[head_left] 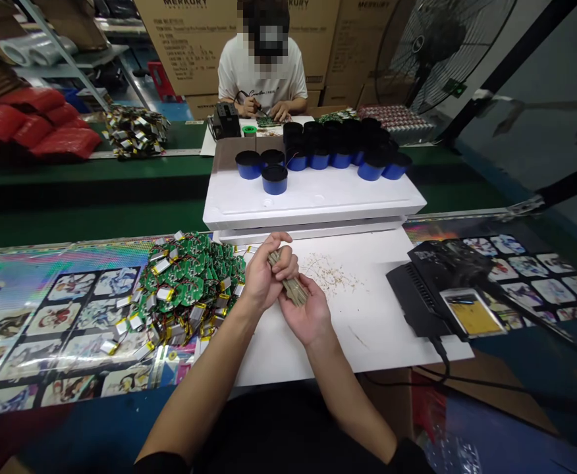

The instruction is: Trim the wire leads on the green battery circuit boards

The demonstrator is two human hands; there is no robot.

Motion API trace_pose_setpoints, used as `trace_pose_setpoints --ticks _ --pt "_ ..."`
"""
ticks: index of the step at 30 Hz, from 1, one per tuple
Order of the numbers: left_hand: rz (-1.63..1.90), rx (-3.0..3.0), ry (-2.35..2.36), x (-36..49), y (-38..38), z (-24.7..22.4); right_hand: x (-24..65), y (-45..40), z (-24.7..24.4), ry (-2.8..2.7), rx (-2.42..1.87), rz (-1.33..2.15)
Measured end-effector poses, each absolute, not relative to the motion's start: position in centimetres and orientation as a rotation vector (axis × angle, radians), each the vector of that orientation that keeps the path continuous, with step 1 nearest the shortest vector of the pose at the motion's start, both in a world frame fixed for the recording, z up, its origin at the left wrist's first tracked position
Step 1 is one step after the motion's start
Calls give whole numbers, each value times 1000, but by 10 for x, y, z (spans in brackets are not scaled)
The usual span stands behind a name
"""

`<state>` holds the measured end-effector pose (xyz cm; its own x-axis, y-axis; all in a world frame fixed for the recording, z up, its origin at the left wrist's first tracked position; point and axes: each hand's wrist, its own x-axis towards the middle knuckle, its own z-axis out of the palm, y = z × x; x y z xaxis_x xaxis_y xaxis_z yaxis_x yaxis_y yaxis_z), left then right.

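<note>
A bundle of thin, tan, strip-like pieces (294,290) is held between my two hands above the white board; I cannot make out what the pieces are. My left hand (270,273) wraps its curled fingers round the upper end. Lower down, my right hand (309,311) cups the other end, palm up, with its fingers partly hidden. To the left lies a heap of green circuit boards (184,270) with small silver-and-yellow batteries wired to them. Brown crumbs and bits (335,273) are scattered on the board (288,355) just beyond my right hand.
Several blue-and-black round housings (274,180) stand on a white foam slab (313,197) ahead. A black soldering station (429,289) with a yellow sponge tray sits at the right, its cable trailing. Across the bench, a person (263,72) works on boards. A fan (429,43) stands back right.
</note>
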<state>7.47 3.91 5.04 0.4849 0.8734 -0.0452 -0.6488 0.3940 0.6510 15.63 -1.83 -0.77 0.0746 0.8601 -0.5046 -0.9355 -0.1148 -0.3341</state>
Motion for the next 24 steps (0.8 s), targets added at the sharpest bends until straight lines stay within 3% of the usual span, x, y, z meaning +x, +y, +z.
trace_pose_setpoints --ticks 7,12,16,24 --pt "1027 425 415 65 49 57 155 -32 5 -166 -755 1444" --pt "953 329 434 62 52 58 178 -58 1 -901 -1120 1407" --pt "832 270 461 69 52 54 190 -67 -7 -1136 -1344 1287" --pt "697 223 422 70 54 51 185 -65 -2 -1083 -1173 1707"
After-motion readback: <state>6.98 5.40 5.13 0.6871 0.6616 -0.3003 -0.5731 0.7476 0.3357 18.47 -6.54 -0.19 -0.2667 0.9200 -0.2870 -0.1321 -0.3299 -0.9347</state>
